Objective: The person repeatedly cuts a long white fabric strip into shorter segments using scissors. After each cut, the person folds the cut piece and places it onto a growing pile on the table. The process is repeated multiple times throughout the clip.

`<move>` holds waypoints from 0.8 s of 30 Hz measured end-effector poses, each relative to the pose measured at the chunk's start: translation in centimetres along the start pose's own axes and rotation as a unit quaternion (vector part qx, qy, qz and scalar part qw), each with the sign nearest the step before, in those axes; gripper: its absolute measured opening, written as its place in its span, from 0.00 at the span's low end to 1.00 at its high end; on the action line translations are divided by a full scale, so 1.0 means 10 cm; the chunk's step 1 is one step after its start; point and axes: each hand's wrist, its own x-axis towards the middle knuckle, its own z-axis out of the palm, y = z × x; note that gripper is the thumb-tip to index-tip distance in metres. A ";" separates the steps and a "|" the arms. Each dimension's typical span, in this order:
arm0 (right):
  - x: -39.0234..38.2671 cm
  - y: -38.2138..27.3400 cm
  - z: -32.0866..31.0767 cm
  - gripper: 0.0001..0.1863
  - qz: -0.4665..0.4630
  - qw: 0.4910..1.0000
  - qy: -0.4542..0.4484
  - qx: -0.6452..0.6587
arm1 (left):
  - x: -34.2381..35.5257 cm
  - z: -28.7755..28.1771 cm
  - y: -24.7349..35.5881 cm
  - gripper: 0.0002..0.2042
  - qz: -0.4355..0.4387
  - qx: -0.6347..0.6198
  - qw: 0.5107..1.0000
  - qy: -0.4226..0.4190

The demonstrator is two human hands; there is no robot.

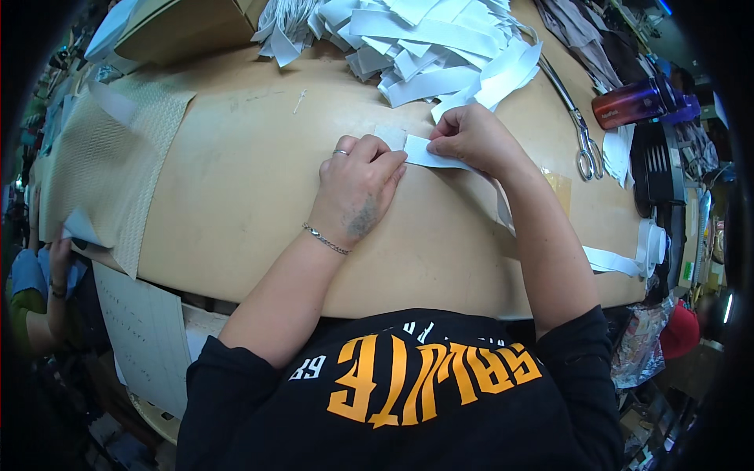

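Note:
A flat white band (430, 152), like elastic tape, stretches between my two hands over the tan table. My left hand (355, 182) is closed, thumb and forefinger pressed together at the band's left end; its other fingers curl against the tabletop. My right hand (477, 143) pinches the band a little to the right, thumb against forefinger. From there the band slopes down and passes beneath my right forearm. It comes out again at the right and leads to a white roll (650, 246) at the table's edge. A clear tape patch (389, 136) lies just beyond my left fingers.
Cut white strips (440, 47) are heaped at the back. Scissors (585, 141) and a purple-red bottle (636, 104) are at the right. A textured beige sheet (110, 165) covers the left end, below a cardboard box (188, 31). Another person's hand (60, 259) shows at far left.

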 end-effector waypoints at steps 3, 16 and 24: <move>0.00 -0.05 0.00 0.07 0.004 1.000 -0.005 -0.028 | 0.01 0.00 0.00 0.04 -0.015 0.004 1.000 -0.001; -0.05 -0.05 0.08 0.08 -0.050 0.995 0.045 -0.078 | 0.06 0.06 0.01 0.03 -0.015 0.042 0.999 0.010; -0.03 -0.05 0.09 0.08 -0.049 0.996 0.027 -0.072 | 0.04 0.07 -0.01 0.04 -0.009 0.055 0.998 0.019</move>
